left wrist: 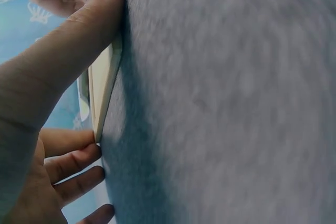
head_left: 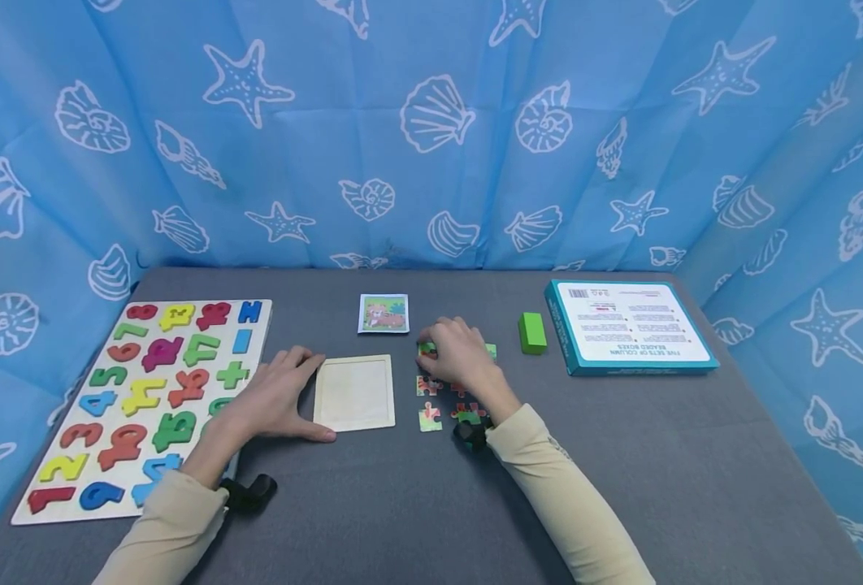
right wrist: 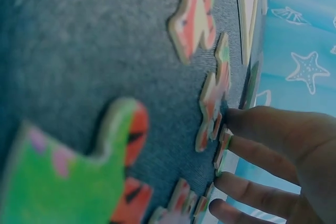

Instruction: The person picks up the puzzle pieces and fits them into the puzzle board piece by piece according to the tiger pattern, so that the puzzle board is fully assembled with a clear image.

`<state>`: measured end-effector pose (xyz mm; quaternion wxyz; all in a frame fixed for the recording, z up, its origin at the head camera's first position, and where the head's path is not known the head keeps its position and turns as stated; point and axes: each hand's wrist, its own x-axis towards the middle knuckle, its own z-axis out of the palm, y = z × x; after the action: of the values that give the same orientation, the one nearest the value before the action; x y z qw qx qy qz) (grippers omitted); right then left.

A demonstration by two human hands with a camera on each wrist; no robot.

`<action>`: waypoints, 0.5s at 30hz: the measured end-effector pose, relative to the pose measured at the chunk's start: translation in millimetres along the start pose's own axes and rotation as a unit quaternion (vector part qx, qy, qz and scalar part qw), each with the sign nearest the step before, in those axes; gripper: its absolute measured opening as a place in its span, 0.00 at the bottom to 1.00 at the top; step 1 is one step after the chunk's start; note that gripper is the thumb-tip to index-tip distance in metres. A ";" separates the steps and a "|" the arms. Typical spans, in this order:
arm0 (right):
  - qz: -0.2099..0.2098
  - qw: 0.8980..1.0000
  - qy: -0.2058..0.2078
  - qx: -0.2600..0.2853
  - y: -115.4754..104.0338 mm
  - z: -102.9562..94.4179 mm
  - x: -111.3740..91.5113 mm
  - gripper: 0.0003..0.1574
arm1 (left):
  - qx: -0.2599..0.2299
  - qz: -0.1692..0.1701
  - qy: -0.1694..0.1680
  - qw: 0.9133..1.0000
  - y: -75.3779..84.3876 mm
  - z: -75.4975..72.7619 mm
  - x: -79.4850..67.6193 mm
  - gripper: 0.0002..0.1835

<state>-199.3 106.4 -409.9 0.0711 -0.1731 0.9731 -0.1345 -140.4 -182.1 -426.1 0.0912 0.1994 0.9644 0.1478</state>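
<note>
A square wooden puzzle tray (head_left: 354,394) with a raised rim lies mid-table. My left hand (head_left: 274,398) holds it by its left side, thumb at the near corner and index finger (left wrist: 68,141) at the far corner, other fingers spread. To the right of the tray lie several jigsaw pieces, among them an orange-and-green piece (head_left: 430,418), a striped piece (head_left: 427,386) and a green piece (right wrist: 58,182). Over the far-left piece is my right hand (head_left: 464,357), pinching that puzzle piece (right wrist: 222,148) between thumb and fingers at the table. The hand partly covers other pieces.
A small picture card (head_left: 383,314) lies behind the tray. On the left is a white number board (head_left: 135,406) with coloured numerals, partly under my left forearm. A green block (head_left: 532,333) and a flat teal box (head_left: 636,327) lie to the right. A blue curtain (head_left: 431,162) hangs behind.
</note>
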 end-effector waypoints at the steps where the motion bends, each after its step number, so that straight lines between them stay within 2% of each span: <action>1: 0.001 1.000 0.001 0.001 0.0 0.7 0.7 0.19 | -0.001 0.002 0.003 1.000 1.2 0.9 0.3 0.64; 8: -0.003 1.000 0.016 0.010 -0.1 1.8 -0.2 0.17 | -0.010 0.017 0.004 1.000 6.3 4.4 3.7 0.64; 15: -0.024 0.998 0.043 0.035 -8.6 -4.0 -5.7 0.15 | -0.025 -0.004 -0.032 0.999 2.5 -1.1 3.2 0.64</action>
<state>-192.0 101.6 -403.1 0.0321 -0.1875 0.9656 -0.1775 -142.7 -178.8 -424.7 0.1277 0.1982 0.9578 0.1647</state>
